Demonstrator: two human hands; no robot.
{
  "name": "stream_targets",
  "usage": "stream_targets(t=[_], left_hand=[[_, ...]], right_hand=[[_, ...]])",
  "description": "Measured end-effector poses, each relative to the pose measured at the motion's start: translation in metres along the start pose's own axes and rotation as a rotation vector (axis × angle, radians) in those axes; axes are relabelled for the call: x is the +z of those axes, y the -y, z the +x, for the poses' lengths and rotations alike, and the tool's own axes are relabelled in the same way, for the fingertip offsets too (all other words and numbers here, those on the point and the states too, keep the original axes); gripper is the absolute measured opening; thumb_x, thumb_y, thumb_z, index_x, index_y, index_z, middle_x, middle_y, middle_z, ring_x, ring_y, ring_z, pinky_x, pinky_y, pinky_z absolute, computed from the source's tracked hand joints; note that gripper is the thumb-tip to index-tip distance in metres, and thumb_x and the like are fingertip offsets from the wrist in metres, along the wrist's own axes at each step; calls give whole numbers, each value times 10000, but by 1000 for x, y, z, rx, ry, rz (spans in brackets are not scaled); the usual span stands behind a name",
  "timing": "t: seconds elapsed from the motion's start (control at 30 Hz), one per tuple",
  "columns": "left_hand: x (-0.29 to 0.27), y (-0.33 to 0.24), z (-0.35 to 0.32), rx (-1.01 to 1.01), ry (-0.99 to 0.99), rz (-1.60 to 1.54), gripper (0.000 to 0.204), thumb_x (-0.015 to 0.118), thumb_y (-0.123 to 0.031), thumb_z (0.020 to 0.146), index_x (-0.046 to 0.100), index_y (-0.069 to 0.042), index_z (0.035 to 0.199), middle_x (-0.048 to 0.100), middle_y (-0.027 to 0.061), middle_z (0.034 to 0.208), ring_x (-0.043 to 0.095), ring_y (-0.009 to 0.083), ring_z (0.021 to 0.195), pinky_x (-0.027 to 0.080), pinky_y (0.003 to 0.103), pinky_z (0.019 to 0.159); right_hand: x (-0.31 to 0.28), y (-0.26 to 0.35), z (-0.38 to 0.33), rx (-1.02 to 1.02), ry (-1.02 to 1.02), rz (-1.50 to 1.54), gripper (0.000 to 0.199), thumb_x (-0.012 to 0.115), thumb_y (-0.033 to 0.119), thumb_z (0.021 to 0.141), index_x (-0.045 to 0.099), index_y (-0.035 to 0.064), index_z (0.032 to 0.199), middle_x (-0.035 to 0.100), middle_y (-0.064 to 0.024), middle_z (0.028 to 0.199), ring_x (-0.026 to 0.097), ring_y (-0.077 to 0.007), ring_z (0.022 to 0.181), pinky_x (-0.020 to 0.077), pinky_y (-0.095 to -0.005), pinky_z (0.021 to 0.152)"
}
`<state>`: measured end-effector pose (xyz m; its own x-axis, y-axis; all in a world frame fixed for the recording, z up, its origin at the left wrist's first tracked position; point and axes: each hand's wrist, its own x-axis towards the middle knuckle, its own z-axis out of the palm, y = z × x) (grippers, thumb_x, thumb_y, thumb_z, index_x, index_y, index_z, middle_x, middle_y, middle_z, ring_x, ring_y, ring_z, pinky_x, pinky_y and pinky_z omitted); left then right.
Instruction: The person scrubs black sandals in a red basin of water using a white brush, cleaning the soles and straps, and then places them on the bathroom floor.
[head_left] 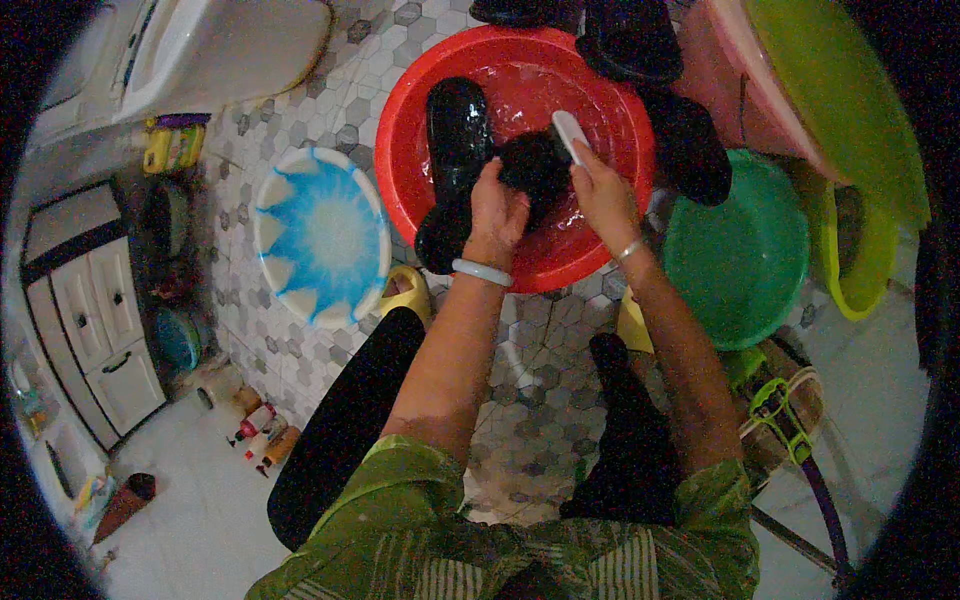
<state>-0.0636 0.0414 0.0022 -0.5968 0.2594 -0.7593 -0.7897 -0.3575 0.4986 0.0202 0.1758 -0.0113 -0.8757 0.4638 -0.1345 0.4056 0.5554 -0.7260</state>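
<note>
A red plastic basin (pixel 590 70) with water stands on the tiled floor in front of me. My left hand (pixel 497 212) grips a black shoe (pixel 535 165) over the basin. My right hand (pixel 601 190) holds a white brush (pixel 570 132) against that shoe. Another black shoe (pixel 457 130) lies in the basin at the left, and its lower end hangs over the rim. A pale bangle is on my left wrist and a thin one on my right.
A blue and white basin (pixel 322 235) sits at the left, a green basin (pixel 740 255) at the right. More black shoes (pixel 690 145) rest on the red basin's far and right rim. A pink tub with a green lid (pixel 830 90) is at upper right. Bottles (pixel 262 432) stand near white cabinets (pixel 100 330).
</note>
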Motion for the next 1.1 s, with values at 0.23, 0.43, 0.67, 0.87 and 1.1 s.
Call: stream_targets(t=[0.23,0.43,0.67,0.87,1.1], left_hand=[[-10,10,1,46,133,36,320,450,-365,940,581,-84,1021,619,79,910,590,220,795,506,357,699],[-3,2,-4,-102,-10,-232,600,408,-581,898,404,-135,497,457,65,496,457,207,494,417,331,492],[-20,-6,9,-76,132,44,1103,135,-875,700,474,49,1198,569,171,1131,536,308,1029,407,393,934],[3,-10,2,-2,227,11,1134,194,-925,607,509,17,1153,586,162,1105,546,318,1031,413,430,942],[-15,-18,46,-52,270,-105,1147,262,-937,565,497,18,1156,589,150,1107,563,278,1001,444,386,917]], right_hand=[[-16,49,-31,-82,64,15,431,521,251,870,486,171,1292,607,-196,743,598,-385,615,498,-480,594],[-20,37,-28,-111,-10,-191,388,495,220,899,483,192,1286,582,-168,737,583,-345,566,492,-443,497],[-30,80,-78,-168,119,-336,441,531,236,872,450,267,1303,527,-156,809,586,-341,501,505,-435,439],[-6,66,-16,-288,19,-410,422,543,210,873,476,273,1285,512,-158,829,577,-339,519,486,-431,432],[-27,39,-87,-256,97,-489,519,521,158,861,396,301,1344,479,-136,821,566,-311,467,504,-419,418]])
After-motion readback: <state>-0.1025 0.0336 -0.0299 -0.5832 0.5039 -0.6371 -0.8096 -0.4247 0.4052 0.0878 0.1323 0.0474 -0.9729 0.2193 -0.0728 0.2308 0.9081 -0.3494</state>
